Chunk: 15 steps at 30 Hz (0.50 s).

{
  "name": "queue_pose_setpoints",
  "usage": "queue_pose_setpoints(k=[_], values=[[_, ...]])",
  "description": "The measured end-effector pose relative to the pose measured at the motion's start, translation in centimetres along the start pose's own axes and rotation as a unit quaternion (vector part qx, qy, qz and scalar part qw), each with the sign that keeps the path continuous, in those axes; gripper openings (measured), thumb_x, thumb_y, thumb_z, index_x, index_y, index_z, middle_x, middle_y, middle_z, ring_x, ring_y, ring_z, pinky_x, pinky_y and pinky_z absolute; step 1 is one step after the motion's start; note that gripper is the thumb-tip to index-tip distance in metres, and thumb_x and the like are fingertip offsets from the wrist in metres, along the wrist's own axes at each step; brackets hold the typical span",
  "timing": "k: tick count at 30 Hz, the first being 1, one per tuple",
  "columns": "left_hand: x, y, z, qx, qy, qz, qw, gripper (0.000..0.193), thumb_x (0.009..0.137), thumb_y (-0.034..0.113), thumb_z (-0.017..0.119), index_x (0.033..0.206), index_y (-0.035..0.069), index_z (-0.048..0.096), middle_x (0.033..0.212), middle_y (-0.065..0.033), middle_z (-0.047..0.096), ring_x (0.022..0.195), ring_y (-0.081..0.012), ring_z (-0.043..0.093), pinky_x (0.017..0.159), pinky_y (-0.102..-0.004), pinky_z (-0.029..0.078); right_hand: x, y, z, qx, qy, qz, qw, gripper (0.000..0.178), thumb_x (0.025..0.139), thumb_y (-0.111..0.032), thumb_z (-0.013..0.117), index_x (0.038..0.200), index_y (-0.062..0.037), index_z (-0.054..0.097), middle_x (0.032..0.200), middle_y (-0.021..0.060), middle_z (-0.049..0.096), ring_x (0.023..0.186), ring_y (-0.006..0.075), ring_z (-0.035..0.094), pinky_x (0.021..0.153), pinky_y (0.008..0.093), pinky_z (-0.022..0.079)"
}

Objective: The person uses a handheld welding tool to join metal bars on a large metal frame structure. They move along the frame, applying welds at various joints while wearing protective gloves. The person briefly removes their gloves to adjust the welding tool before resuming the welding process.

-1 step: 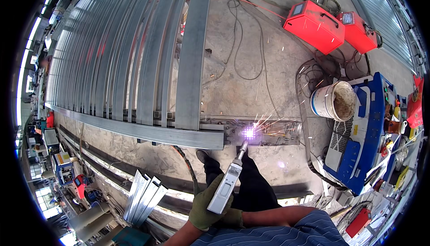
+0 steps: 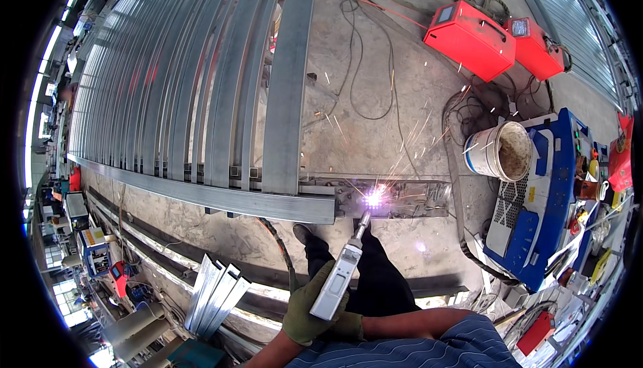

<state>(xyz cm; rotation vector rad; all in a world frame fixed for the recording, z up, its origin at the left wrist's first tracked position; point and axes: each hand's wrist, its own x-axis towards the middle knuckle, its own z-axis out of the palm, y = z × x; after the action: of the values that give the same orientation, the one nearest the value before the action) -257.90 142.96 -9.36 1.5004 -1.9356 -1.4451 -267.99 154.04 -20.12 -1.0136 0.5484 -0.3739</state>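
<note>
Workshop floor: grey concrete [image 2: 408, 110], crossed by dark cables [image 2: 392, 93].
Torch: the grey handheld torch [image 2: 338, 279] lies low in the centre, in front of the person's legs [image 2: 382, 281].
Long axis: slanted, its broad butt nearest the body, its narrow nozzle [image 2: 365, 219] leading forward and a little to the right.
Nozzle end: just short of a violet-white glow [image 2: 373, 198] on a dark metal strip [image 2: 429, 200]; sparks fan out, mostly forward.
Left hand: the gloved left hand [image 2: 301, 316] is curled closed around the torch's left side.
Right hand: the gloved right hand [image 2: 349, 326] is under the torch and mostly hidden, so its closure and grip cannot be told.
Metalwork: long grey bars [image 2: 224, 93] run away from a crosswise rail [image 2: 221, 197], left of the glow.
Right side: a white bucket [image 2: 483, 152] beside a blue machine [image 2: 539, 214]; two red boxes [image 2: 469, 40] beyond.
</note>
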Motion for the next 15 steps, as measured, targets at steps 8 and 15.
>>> queue_pose_setpoints(k=[8, 15], values=[[-0.1, 0.3, -0.3, -0.007, -0.015, -0.018, 1.000, 0.078, 0.091, 0.016, 0.087, 0.160, 0.000, 0.053, 0.121, -0.0186, 0.081, 0.103, -0.0317, 0.083, 0.089, -0.0406, 0.067, 0.1, -1.6, -0.5, 0.020, -0.024, 0.057, 0.998, 0.044, 0.101, -0.020, 0.072, 0.143, -0.0054, 0.068, 0.143, 0.0204, 0.069, 0.138, 0.0340, 0.062, 0.121, 0.0457, 0.048], [-0.4, 0.3, -0.5, -0.021, -0.019, -0.032, 0.999, 0.076, 0.092, 0.018, 0.087, 0.159, 0.000, 0.054, 0.119, -0.0185, 0.082, 0.102, -0.0320, 0.083, 0.088, -0.0405, 0.067, 0.2, -1.0, -0.3, -0.082, -0.043, 0.020, 0.996, 0.044, 0.101, -0.020, 0.071, 0.142, -0.0049, 0.068, 0.144, 0.0208, 0.069, 0.136, 0.0340, 0.063, 0.120, 0.0458, 0.049]])
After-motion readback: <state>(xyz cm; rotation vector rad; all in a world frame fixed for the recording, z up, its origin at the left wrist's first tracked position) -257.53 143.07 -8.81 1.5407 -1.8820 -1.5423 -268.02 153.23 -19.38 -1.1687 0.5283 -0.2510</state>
